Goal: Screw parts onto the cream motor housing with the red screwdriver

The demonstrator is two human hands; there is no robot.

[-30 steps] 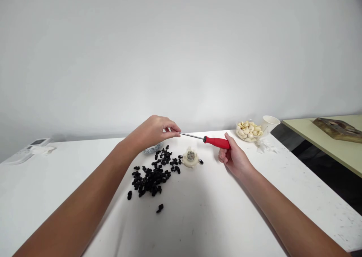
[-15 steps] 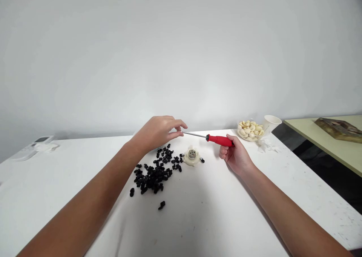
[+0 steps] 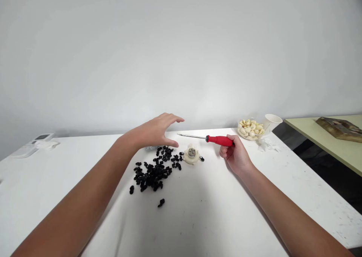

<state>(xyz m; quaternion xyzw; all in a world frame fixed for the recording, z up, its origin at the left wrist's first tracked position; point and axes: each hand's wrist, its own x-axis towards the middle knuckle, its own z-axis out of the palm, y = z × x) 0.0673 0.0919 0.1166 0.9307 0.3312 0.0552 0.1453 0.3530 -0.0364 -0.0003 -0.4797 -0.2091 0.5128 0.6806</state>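
Note:
My right hand is closed round the end of a red-handled screwdriver, whose metal shaft points left, its tip in the air. Just left of that tip, my left hand has its thumb and fingers spread, with nothing between them. Below the shaft a cream-coloured round part lies on the white table, with a small black piece at its left and right sides. A pile of small black pieces lies below my left hand. Something silvery is partly hidden behind that hand.
At the back right stand a clear bowl of pale, bean-shaped pieces and a white cup, with crumpled clear plastic in front. A white remote-like device lies far left. A greenish table bears a brown box.
My left hand has let go of the screwdriver's tip and opened, shifting slightly left. The silvery thing behind it shows more. My right hand and the screwdriver have barely moved.

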